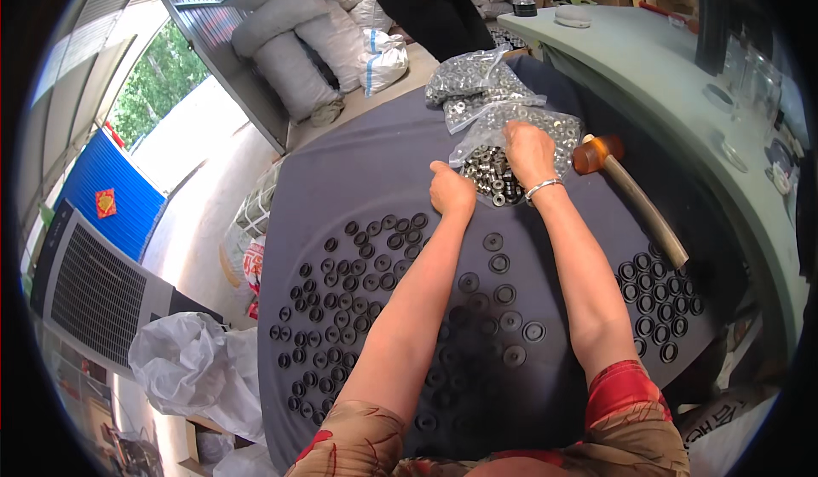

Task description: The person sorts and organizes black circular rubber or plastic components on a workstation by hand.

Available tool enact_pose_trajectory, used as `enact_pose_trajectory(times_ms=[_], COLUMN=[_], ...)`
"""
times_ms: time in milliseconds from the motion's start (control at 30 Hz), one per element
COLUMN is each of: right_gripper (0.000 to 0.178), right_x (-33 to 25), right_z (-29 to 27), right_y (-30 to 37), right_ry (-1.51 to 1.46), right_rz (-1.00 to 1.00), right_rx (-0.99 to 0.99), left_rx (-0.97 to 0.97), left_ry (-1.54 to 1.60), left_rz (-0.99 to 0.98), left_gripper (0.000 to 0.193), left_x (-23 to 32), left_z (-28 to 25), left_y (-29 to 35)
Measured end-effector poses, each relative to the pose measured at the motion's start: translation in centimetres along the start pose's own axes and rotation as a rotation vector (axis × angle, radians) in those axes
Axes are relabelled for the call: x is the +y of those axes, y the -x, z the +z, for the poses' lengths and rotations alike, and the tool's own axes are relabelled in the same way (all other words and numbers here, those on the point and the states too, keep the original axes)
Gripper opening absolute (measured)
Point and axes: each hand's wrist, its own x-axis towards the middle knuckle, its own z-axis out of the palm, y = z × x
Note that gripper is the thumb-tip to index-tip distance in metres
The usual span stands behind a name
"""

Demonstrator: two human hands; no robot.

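A clear plastic bag (486,127) of small metal rings lies at the far part of the dark-covered table, its mouth toward me. Shiny metal rings (490,172) are heaped at that mouth. My left hand (453,190) is closed at the bag's left edge, thumb up, and appears to pinch the plastic. On the bag's near side, my right hand (530,155) has its fingers closed on the plastic; a bracelet circles that wrist. Black round rings (342,285) lie spread flat in loose rows under and left of my left forearm. More black rings (656,294) sit right of my right forearm.
A mallet (635,196) with an amber head lies right of the bag. Behind stand more filled plastic bags (469,76). A pale green table (613,46) borders the right. Beyond are stacked sacks (294,76) and a standing person (434,8). A crumpled plastic bag (183,362) hangs left.
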Motion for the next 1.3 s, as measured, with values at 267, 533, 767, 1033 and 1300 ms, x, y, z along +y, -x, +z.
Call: enact_pose_trajectory(times_ms=[267,533,767,1033,1300], right_gripper=[0.017,0.021,0.028,0.03,0.025], right_x=[-0.2,0.6,1.0,1.0,1.1], right_z=[-0.9,-0.9,-0.8,-0.5,-0.4], right_y=[-0.3,-0.2,-0.1,0.2,0.1], right_ry=[-0.025,0.068,0.015,0.036,0.033], right_rz=[0.067,0.221,0.306,0.299,0.291], right_rx=[-0.048,-0.404,-0.509,-0.525,-0.531], left_rx=[-0.129,-0.228,-0.273,-0.064,-0.221], left_ry=[-0.058,-0.159,-0.22,-0.058,0.023], left_rz=[0.026,0.102,0.181,0.396,0.334], left_gripper=[0.021,0.027,0.028,0.047,0.065], left_x=[-1.2,-0.5,1.1,6.8,7.4], left_z=[0.2,-0.6,-2.3,-5.3,-4.5], left_y=[-1.4,-1.1,-0.3,-0.3,1.2])
